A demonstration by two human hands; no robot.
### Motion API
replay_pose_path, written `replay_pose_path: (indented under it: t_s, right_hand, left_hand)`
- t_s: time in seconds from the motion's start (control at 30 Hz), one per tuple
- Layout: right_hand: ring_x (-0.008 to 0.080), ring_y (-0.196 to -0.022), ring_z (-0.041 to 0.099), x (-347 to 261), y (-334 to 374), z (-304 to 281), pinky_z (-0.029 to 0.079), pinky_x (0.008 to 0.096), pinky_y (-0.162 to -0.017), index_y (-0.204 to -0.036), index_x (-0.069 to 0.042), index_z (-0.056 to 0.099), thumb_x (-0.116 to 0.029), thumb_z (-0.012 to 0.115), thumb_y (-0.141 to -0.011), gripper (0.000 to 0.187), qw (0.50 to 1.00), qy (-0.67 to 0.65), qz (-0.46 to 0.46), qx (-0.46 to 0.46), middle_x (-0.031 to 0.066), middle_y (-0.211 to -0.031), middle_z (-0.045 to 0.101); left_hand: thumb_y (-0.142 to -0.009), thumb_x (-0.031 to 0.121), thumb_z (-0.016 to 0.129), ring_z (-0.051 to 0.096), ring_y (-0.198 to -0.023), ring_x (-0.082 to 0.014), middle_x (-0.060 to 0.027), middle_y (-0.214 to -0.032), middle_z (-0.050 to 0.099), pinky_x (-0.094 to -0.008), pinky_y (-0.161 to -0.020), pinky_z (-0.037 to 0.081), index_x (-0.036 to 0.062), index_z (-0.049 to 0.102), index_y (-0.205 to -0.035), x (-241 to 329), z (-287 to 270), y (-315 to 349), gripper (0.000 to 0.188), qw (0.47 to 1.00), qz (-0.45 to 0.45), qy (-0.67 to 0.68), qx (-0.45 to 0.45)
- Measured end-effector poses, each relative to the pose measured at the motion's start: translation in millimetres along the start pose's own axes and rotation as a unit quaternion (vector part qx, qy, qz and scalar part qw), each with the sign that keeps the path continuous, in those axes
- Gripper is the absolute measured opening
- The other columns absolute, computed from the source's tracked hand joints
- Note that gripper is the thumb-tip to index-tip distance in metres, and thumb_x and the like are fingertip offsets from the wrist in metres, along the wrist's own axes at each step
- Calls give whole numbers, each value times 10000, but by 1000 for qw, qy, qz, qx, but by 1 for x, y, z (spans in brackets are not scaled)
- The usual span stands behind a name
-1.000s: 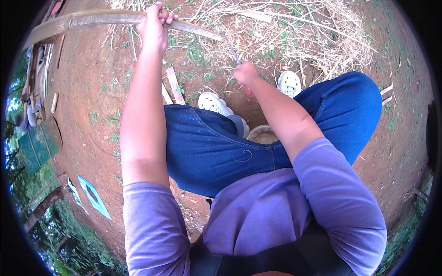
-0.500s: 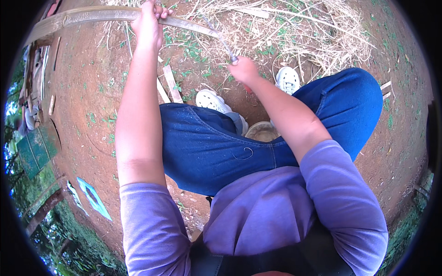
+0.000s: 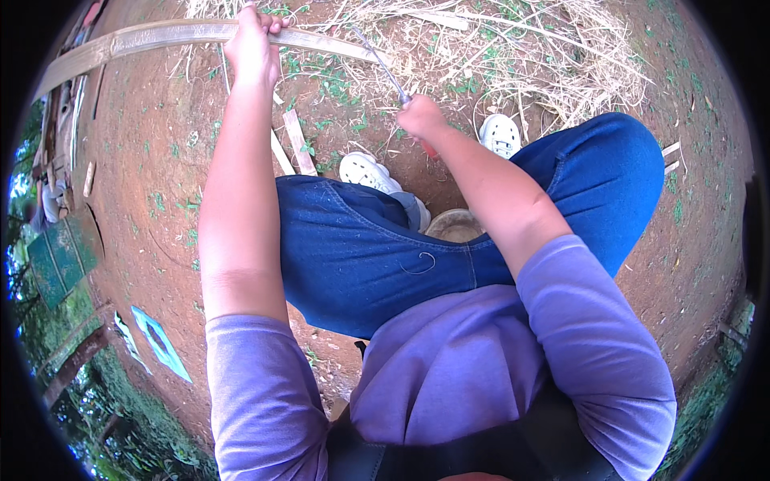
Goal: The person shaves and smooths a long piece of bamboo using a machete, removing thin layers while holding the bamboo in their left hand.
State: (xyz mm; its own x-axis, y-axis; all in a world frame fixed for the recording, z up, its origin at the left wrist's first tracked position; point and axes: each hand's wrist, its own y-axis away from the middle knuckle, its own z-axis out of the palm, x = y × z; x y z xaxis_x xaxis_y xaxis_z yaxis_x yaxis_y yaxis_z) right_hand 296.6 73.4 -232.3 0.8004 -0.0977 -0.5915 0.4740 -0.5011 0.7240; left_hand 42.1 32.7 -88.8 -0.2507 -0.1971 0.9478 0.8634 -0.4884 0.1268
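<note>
A long, pale bamboo strip (image 3: 164,34) runs from the far left edge across to the middle, bending with the lens. My left hand (image 3: 255,46) is closed around it near its right end. In my right hand (image 3: 422,118) is a knife (image 3: 391,78), gripped by its handle, a bit of red showing below the fist. The thin blade points up and left and crosses the strip's right tip; whether its edge touches the strip I cannot tell.
Beyond my feet lies a heap of pale shavings (image 3: 553,60). Wood slats (image 3: 298,143) lie left of my white shoes (image 3: 367,171). Between my legs is a round, pale object (image 3: 455,226). A green panel (image 3: 62,255) and a blue-edged sheet (image 3: 160,343) lie far left.
The strip's left part has dipped slightly, and my left hand has shifted a little down and left with it. The knife blade, blurred before, now looks sharper; my right hand has barely moved.
</note>
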Motion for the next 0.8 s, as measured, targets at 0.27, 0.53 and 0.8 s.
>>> replay_pose_path:
  t_s: [0.27,0.53,0.8]
  right_hand:
    - [235,-623,695,9,-13,13,566,378,-666,-985,-31,695,-170,594,-898,192,990,50,-93,97,123,-754,710]
    - [207,-621,681,-11,-2,9,545,365,-569,-1112,-3,667,-155,593,-917,258,996,14,-81,28,151,-830,702]
    - [189,-591,662,-21,-3,-3,539,354,-559,-957,-10,673,-182,565,-940,204,996,0,-92,-3,149,-767,680]
  left_hand:
    - [-1022,101,518,441,-616,-160,-11,-636,364,-460,-784,551,59,424,-797,-5,3,-9,248,1000,-3,4,-21]
    - [-1032,235,579,406,-536,-152,18,-605,357,-366,-598,460,136,461,-823,-20,-4,-18,260,997,48,16,-51]
    - [-1008,239,607,425,-546,-152,22,-593,366,-366,-636,477,142,479,-819,-17,-15,-19,248,996,23,33,-81]
